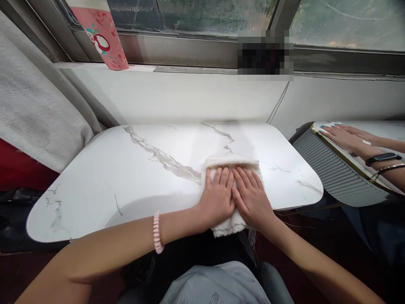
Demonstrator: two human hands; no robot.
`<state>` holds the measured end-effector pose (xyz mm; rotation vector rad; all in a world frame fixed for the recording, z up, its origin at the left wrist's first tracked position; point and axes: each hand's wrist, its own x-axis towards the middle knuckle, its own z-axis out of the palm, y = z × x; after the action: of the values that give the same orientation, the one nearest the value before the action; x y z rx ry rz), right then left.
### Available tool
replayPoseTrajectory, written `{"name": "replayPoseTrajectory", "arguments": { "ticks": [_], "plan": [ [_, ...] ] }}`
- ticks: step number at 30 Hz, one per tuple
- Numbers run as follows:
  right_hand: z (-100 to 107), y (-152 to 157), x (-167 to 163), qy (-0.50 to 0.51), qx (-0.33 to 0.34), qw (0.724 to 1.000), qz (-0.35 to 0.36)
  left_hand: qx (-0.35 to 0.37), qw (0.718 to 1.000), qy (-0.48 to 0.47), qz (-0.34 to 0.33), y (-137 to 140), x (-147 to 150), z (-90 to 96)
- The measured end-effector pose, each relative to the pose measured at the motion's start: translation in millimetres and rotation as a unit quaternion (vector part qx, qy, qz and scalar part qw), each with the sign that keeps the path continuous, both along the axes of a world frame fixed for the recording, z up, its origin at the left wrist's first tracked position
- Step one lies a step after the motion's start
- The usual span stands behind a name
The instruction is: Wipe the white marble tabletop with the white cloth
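Head view: your left hand (217, 202) and right hand (253, 200) lie side by side, palms down, on a white cloth (232, 228). Neither has closed around it: both are spread flat, fingers straight and pointing toward the window (196, 14), with the thumbs drawn in so that your hands meet in the middle. You press or rest on the cloth; how hard, you cannot tell from here.

The cloth sits at the near edge of the table (95, 169), right of its middle, directly in front of you. Its far end bunches into a raised fold just past your fingertips, and its near end hangs over the edge toward your grey shirt (218, 285). The table is white with grey-brown veins, one broad vein running up to the cloth's left side.

A pink coil band (157, 232) circles your left forearm. Off to your right, well apart from your own hands, another person's hands (346, 137) rest on a second table (344, 175) with a ribbed side.
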<state>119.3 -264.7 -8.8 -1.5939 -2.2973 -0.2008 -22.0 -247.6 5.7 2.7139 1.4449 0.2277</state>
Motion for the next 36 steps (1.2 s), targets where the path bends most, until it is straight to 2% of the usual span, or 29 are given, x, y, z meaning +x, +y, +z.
{"name": "replayPoseTrajectory", "arguments": {
  "ticks": [8,13,16,20,28,32,36],
  "plan": [
    [0,-5,-14,-0.002,-0.004,1.000,0.013,-0.022,0.998,-0.025,-0.056,4,-24,2.0],
    [2,13,-17,0.008,-0.023,0.999,0.034,-0.025,0.995,-0.043,-0.083,24,-34,-0.5],
    [3,43,-20,0.021,-0.043,0.998,0.044,-0.033,0.997,-0.038,-0.056,49,-36,-1.4],
    [4,104,-31,0.052,-0.057,0.997,0.030,-0.036,0.999,-0.027,-0.006,102,-40,0.0],
    [2,226,-56,0.124,-0.053,0.991,0.014,0.033,0.997,-0.060,0.034,214,-55,-6.0],
    [1,263,-61,0.155,-0.052,0.986,0.015,0.056,0.995,-0.069,0.046,249,-58,-8.5],
    [2,277,-62,0.160,-0.047,0.986,0.013,0.063,0.994,-0.074,0.059,262,-57,-7.4]
  ]
}}
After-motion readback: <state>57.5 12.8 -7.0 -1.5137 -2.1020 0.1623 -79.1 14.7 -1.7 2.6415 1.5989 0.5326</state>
